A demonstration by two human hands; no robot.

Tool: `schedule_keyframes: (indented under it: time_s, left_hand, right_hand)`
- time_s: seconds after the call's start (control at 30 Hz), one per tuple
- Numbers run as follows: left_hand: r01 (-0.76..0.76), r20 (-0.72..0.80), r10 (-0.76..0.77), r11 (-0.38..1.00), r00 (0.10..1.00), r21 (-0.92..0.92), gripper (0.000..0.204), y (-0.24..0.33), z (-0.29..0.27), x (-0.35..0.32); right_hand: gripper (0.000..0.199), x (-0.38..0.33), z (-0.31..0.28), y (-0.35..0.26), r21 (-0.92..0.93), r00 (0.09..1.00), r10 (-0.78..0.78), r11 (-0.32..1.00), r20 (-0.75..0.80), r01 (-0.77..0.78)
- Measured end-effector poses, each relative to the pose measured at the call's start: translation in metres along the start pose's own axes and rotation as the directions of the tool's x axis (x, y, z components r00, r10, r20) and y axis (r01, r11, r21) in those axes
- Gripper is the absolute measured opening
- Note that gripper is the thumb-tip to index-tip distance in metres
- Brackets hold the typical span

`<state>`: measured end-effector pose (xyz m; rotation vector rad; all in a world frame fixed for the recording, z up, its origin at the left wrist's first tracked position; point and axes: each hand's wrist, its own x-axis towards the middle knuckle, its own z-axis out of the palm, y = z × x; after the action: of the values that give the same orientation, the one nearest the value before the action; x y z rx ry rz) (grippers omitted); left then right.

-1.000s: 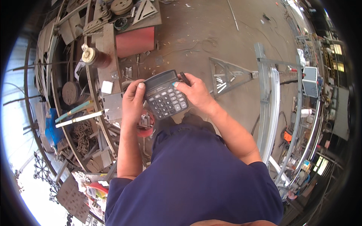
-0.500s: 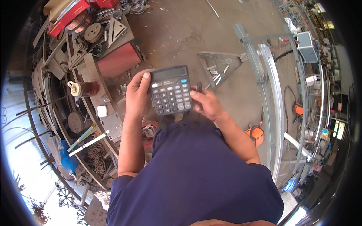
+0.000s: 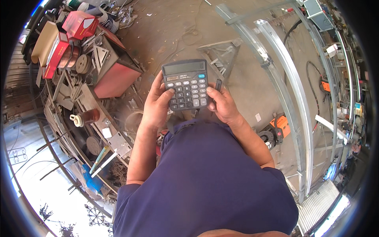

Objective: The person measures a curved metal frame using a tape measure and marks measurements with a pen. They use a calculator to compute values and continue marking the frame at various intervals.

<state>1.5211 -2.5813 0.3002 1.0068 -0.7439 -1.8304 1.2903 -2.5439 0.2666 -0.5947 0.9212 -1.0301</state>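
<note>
A dark calculator [image 3: 185, 89] with a grey display at its top and one blue key is held up between both hands in front of my body. My left hand [image 3: 157, 100] grips its left side, the thumb over the keys at the lower left and the fingers behind. My right hand [image 3: 223, 102] holds the right edge, its thumb on the rim beside the keys. A dark, slim pen-like stick [image 3: 218, 84] pokes up from the right hand's fingers; its lower part is hidden.
At left, a cluttered workbench carries red boxes [image 3: 81, 24], a copper wire spool [image 3: 69, 55] and a bottle of dark liquid [image 3: 90, 117]. Right of me lie long metal profiles [image 3: 282, 71] and an orange machine [image 3: 280, 125]. A triangular metal frame [image 3: 221, 57] rests on the floor ahead.
My left thumb has shifted from the calculator's upper left side down onto its lower keys. The calculator sits slightly higher and farther right in view, less tilted. The whole scene has turned with my head.
</note>
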Motion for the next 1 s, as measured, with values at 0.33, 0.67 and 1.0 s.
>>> schedule_keyframes:
  time_s: [0.33,0.67,1.0]
  left_hand:
    - [-0.07,0.144,0.021,0.938,0.989,0.339,0.122,-0.042,0.096,0.039]
    - [-0.089,0.162,-0.033,0.718,0.986,0.69,0.125,-0.066,0.158,0.057]
    - [-0.169,0.193,0.067,0.792,0.979,0.587,0.103,-0.085,0.195,0.084]
  right_hand:
    - [0.033,-0.02,-0.08,-0.033,0.03,0.982,-0.09,0.995,-0.167,0.097]
    - [0.042,-0.049,-0.132,-0.047,0.104,0.947,-0.103,0.985,-0.305,0.14]
    - [0.04,-0.06,-0.149,-0.058,0.051,0.914,-0.208,0.969,-0.348,0.24]
